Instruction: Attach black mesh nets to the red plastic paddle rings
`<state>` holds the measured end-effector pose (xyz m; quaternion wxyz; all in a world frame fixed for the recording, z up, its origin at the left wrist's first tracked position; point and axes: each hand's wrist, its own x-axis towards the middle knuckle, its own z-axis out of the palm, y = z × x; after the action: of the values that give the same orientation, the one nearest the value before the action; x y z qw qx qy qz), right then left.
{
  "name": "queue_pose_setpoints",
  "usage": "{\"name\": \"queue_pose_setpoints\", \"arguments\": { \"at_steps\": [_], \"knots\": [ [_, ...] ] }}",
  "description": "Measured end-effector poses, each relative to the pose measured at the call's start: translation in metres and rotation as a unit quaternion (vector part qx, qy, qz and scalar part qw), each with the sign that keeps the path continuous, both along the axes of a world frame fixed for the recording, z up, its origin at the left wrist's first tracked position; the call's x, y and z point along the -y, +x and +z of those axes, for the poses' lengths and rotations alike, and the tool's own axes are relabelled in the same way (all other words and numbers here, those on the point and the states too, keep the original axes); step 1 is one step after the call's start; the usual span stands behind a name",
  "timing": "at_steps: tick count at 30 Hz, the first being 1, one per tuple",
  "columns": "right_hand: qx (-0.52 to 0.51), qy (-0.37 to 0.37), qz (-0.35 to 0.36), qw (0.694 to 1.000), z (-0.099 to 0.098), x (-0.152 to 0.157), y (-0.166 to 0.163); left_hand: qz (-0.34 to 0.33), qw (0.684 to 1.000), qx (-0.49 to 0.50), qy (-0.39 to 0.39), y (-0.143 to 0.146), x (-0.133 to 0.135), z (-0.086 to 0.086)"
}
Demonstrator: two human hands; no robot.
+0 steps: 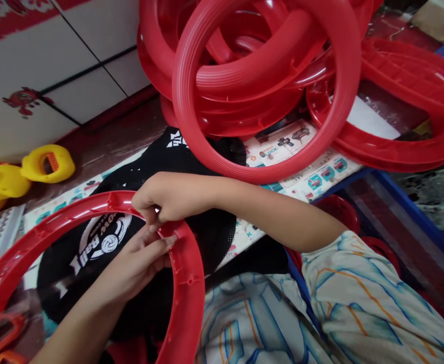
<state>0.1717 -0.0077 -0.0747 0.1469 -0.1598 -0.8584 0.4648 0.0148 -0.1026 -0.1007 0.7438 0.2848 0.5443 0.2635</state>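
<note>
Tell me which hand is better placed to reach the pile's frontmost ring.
Probably the right hand: it lies nearer that frontmost ring; the left hand sits farther off, at the lower ring.

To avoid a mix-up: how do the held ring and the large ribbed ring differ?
The held ring shows a glossy face with raised studs; the ribbed ring shows a duller, finely grooved face. The left hand and right hand touch the held ring; neither touches the ribbed ring. Both are red.

The hoop [188,263] is red. Under it, the cloth [104,247] is black, printed white; beyond it, a ring [263,173] is ribbed red; right of it, the sleeve [354,283] is off-white with blue and orange lines.
</note>
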Motion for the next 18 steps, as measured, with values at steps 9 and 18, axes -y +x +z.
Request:
{"name": "queue_pose_setpoints", "arguments": {
  "at_steps": [9,18],
  "knots": [
    [0.008,-0.004,0.028,1.0,0.0027,-0.0013,0.0074,-0.045,0.998,0.039,-0.016,0.0009,0.0003,0.0027],
    [0.038,0.007,0.016,0.999,0.0022,0.0006,0.0075,-0.06,0.996,0.068,-0.005,0.0082,-0.0004,0.0062]
  ]
}}
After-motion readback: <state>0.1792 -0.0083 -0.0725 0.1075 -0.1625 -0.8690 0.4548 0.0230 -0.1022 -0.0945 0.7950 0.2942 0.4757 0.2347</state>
